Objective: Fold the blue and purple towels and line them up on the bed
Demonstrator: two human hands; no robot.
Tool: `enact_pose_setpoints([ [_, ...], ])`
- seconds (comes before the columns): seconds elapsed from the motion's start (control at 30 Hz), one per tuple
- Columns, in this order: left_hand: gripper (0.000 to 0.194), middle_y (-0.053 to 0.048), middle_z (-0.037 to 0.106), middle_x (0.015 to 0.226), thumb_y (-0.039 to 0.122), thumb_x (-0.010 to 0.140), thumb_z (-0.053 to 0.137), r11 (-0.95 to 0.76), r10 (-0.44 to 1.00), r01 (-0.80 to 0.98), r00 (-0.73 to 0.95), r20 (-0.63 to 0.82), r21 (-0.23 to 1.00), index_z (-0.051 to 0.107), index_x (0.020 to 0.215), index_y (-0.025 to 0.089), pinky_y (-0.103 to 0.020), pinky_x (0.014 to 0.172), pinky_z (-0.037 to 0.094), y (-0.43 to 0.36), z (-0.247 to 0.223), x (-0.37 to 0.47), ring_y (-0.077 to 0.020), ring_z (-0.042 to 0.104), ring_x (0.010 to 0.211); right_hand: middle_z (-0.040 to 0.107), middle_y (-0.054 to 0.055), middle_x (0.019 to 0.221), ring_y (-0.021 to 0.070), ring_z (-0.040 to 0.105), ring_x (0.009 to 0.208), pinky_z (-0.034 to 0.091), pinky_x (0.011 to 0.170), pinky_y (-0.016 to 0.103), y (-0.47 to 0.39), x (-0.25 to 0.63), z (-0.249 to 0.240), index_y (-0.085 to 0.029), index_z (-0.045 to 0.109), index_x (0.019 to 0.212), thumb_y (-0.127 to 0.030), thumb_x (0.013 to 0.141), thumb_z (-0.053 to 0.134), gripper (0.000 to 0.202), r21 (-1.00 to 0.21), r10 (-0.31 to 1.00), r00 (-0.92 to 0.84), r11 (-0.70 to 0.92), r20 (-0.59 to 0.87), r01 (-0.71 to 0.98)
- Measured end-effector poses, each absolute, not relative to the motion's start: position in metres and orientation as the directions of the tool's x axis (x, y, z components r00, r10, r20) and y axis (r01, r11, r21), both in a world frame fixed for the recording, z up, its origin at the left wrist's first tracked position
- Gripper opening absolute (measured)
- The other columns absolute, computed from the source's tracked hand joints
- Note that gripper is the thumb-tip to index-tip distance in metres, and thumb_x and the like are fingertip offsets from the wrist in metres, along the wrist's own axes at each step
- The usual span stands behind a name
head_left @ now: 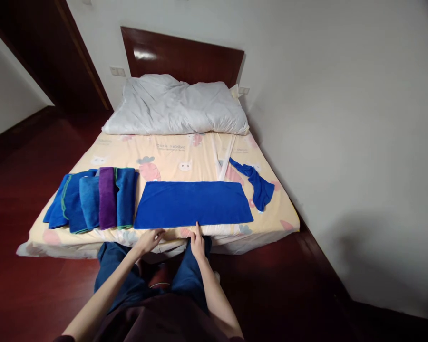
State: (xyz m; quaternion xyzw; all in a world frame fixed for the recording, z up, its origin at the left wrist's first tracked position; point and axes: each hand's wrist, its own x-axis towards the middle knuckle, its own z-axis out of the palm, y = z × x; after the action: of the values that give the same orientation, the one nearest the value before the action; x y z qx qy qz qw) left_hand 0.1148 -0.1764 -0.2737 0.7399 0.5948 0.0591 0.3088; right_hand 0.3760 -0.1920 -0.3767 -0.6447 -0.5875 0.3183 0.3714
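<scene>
A blue cloth is laid flat on the bed, close to the near edge. It is set between a row of folded cloths on the left and a crumpled blue cloth on the right.

The near edge of the flat cloth seems to be touched by the pointing finger of the right hand. The thumb is held apart from that finger, and nothing is pinched. The left hand is held just beside the same edge, more to the left. Its fingers are bent, and it cannot be told if their tips are together.

The cloth looks light, soft and floppy, so it should be bent with ease and cannot be broken. It does not look slippery. It is best held by two corners at once, because the middle may sag if only one spot is lifted. How many layers are there cannot be told.

On the left, little space is left, as the near left corner is almost met by the folded cloths. On the right, only a thin strip of sheet is seen before the crumpled cloth. The most room is found on the far side, up to the white quilt. On the near side, the bed's edge is soon reached.
</scene>
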Motion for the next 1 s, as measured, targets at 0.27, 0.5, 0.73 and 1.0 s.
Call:
enact_pose_setpoints([
  [0.27,0.044,-0.008,0.074,0.115,0.016,0.089,0.036,-0.305,0.886,0.85,0.419,-0.2,0.428,0.073,0.113,0.016,-0.027,0.099,0.048,0.031,-0.241,0.195,-0.0198,0.068,0.109,0.048,0.01,0.151,0.0305,0.067,0.116,0.055,0.095,0.043,-0.191,0.371,-0.396,-0.022,0.03,0.158,-0.043,0.102,0.031,0.06,-0.832,0.997,0.067,-0.067,-0.036,0.55],
  [0.5,0.04,-0.018,0.067,0.125,0.009,0.084,0.05,-0.24,0.863,0.887,0.381,-0.333,0.394,0.07,0.119,0.012,-0.035,0.103,0.047,0.144,-0.259,0.264,-0.0265,0.062,0.119,0.059,0.012,0.14,0.0316,0.068,0.114,0.056,0.092,0.042,-0.19,0.375,-0.395,-0.019,0.036,0.155,-0.043,0.103,0.031,0.058,-0.821,0.996,0.081,-0.067,-0.025,0.567],
  [0.73,0.048,-0.014,0.062,0.133,0.01,0.081,0.063,-0.138,0.845,0.915,0.309,-0.437,0.38,0.063,0.128,0.019,-0.031,0.103,0.047,0.166,-0.287,0.287,-0.025,0.057,0.126,0.071,0.015,0.118,0.0248,0.071,0.097,0.059,0.076,0.033,-0.188,0.369,-0.383,-0.013,0.033,0.157,-0.049,0.102,0.031,0.065,-0.915,0.983,0.133,-0.164,-0.123,0.369],
  [1.0,0.031,-0.016,0.062,0.129,0.021,0.081,0.069,-0.023,0.863,0.915,0.222,-0.453,0.403,0.07,0.112,0.018,-0.038,0.103,0.046,0.18,-0.293,0.293,-0.031,0.058,0.124,0.072,0.007,0.087,0.0194,0.067,0.068,0.057,0.062,0.029,-0.182,0.364,-0.375,-0.009,0.024,0.159,-0.051,0.102,0.031,0.071,-0.929,0.966,0.157,-0.243,-0.206,0.278],
])
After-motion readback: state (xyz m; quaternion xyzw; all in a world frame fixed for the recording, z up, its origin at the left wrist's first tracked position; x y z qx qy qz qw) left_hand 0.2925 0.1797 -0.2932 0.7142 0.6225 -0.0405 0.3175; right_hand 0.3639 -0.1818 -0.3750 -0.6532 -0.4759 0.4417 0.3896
